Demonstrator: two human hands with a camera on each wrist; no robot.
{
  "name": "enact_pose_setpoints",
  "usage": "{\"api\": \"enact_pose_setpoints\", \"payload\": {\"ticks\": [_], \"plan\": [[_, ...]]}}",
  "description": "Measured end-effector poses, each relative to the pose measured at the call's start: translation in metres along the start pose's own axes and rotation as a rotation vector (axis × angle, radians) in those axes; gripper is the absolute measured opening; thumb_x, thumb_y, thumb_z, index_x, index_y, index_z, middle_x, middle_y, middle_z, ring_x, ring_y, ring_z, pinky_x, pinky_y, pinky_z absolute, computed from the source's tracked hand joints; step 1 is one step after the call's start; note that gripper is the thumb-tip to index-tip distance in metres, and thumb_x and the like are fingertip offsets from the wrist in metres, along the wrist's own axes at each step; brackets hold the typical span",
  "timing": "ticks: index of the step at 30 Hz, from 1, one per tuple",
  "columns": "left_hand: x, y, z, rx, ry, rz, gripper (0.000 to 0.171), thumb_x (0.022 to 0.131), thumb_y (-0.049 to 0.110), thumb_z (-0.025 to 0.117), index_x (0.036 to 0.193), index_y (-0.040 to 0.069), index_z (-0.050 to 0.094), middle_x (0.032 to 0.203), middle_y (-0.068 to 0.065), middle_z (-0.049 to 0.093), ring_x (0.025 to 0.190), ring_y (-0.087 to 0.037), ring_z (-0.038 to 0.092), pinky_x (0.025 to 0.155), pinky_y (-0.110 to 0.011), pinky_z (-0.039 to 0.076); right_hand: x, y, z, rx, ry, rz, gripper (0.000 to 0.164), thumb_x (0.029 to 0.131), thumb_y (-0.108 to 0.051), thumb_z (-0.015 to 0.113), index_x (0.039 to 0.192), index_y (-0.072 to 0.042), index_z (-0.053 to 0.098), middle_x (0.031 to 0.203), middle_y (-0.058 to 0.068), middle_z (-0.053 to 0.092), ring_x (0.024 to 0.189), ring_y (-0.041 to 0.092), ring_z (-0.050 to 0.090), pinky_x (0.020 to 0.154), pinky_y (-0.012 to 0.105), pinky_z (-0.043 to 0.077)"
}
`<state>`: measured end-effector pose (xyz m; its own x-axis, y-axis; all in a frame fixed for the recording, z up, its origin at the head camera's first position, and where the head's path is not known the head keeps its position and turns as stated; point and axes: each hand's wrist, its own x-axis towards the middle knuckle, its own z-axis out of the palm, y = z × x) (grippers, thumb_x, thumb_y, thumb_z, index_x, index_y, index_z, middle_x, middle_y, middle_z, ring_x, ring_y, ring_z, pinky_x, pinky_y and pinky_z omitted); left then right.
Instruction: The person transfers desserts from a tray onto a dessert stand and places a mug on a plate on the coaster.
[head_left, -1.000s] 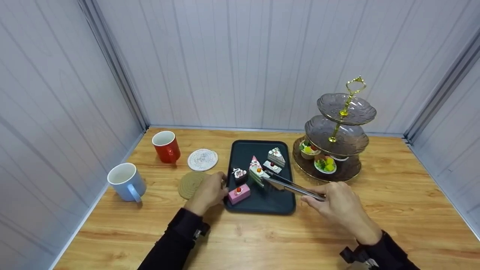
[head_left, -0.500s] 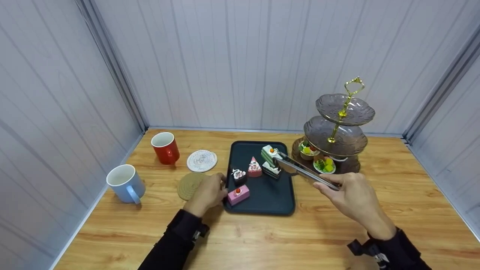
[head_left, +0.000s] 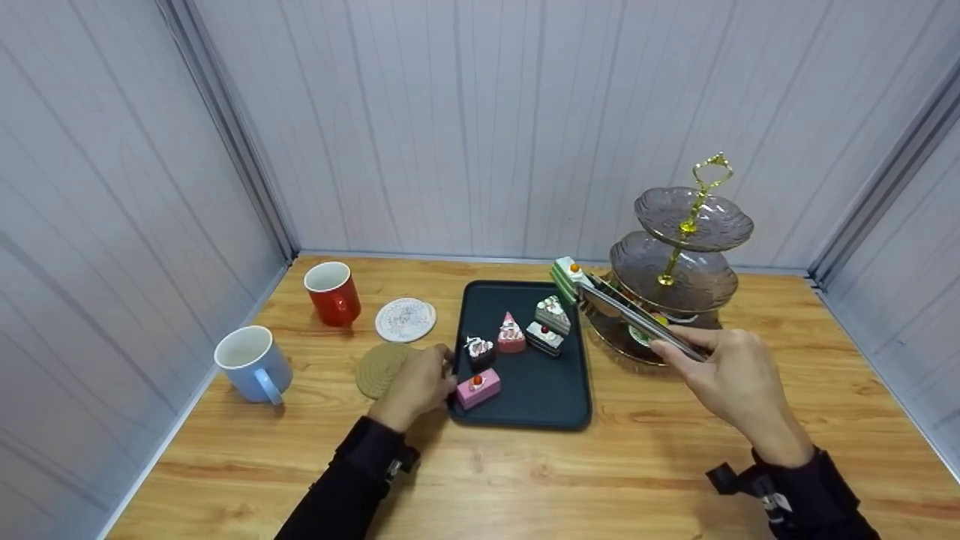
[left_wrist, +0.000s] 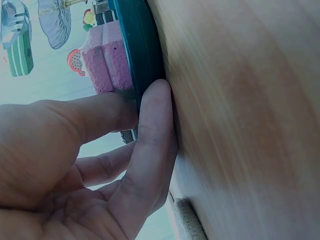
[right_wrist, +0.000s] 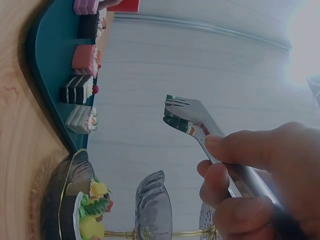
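Observation:
My right hand [head_left: 731,379] grips metal tongs [head_left: 637,315], whose tips pinch a green and white cake slice [head_left: 566,277] with an orange topping. The slice hangs above the far right corner of the dark tray [head_left: 525,401], left of the tiered stand. In the right wrist view, the tong tips [right_wrist: 185,110] mostly cover the slice. My left hand [head_left: 416,379] pinches the tray's left rim between thumb and finger, beside a pink cake [head_left: 478,388]. Also on the tray are a dark cake [head_left: 480,351], a pink wedge [head_left: 511,336], a black layered slice [head_left: 545,337] and a pale wedge [head_left: 553,313].
A three-tier stand [head_left: 679,283] with a gold handle stands right of the tray; fruit tarts on its bottom plate are partly hidden by the tongs. At left are a red mug [head_left: 332,294], a blue mug [head_left: 251,367], a white coaster [head_left: 406,320] and a woven coaster [head_left: 382,369].
The tongs have lifted the green cake slice from the middle of the tray and carried it back and right, towards the stand. My left hand stays at the tray's rim.

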<state>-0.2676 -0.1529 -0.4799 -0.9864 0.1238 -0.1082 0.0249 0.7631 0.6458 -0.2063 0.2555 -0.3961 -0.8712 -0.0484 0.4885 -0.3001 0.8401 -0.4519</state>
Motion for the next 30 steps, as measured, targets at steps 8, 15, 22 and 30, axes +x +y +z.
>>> {"api": "enact_pose_setpoints", "payload": {"ticks": [8, 15, 22, 30], "plan": [[0.001, 0.000, 0.000, 0.038, 0.014, 0.036, 0.031, 0.096, 0.005, 0.072, 0.126, -0.001, 0.067, 0.087, -0.005, 0.063, 0.077, -0.019, 0.064, 0.062, -0.029, 0.053, 0.006, 0.008, -0.006, -0.001, 0.030, 0.020, 0.039, 0.092, -0.041, 0.084, 0.121, -0.015, 0.083, 0.046, -0.013, 0.032, 0.040, 0.005, 0.026, 0.041, 0.025, 0.017], [0.004, 0.001, 0.001, 0.030, -0.004, 0.001, 0.032, 0.097, 0.005, 0.073, 0.128, 0.001, 0.067, 0.088, -0.006, 0.065, 0.075, -0.018, 0.065, 0.061, -0.030, 0.055, 0.012, 0.017, -0.010, -0.013, 0.062, 0.053, 0.041, 0.094, -0.045, 0.082, 0.122, -0.017, 0.082, 0.047, -0.010, 0.035, 0.041, 0.008, 0.029, 0.041, 0.025, 0.018], [0.004, -0.001, 0.001, 0.017, -0.004, -0.008, 0.032, 0.097, 0.006, 0.073, 0.128, 0.001, 0.067, 0.090, -0.007, 0.066, 0.077, -0.019, 0.066, 0.061, -0.030, 0.055, 0.015, 0.024, -0.011, -0.057, 0.109, 0.103, 0.041, 0.093, -0.045, 0.082, 0.123, -0.016, 0.082, 0.046, -0.008, 0.034, 0.041, 0.011, 0.026, 0.040, 0.025, 0.015], [0.002, -0.001, 0.001, 0.009, -0.001, 0.005, 0.033, 0.097, 0.005, 0.072, 0.129, 0.000, 0.067, 0.088, -0.007, 0.065, 0.074, -0.018, 0.066, 0.060, -0.029, 0.055, 0.017, 0.034, -0.011, -0.118, 0.092, 0.178, 0.047, 0.094, -0.052, 0.079, 0.125, -0.017, 0.080, 0.054, -0.004, 0.032, 0.051, 0.018, 0.034, 0.040, 0.030, 0.021]]}}
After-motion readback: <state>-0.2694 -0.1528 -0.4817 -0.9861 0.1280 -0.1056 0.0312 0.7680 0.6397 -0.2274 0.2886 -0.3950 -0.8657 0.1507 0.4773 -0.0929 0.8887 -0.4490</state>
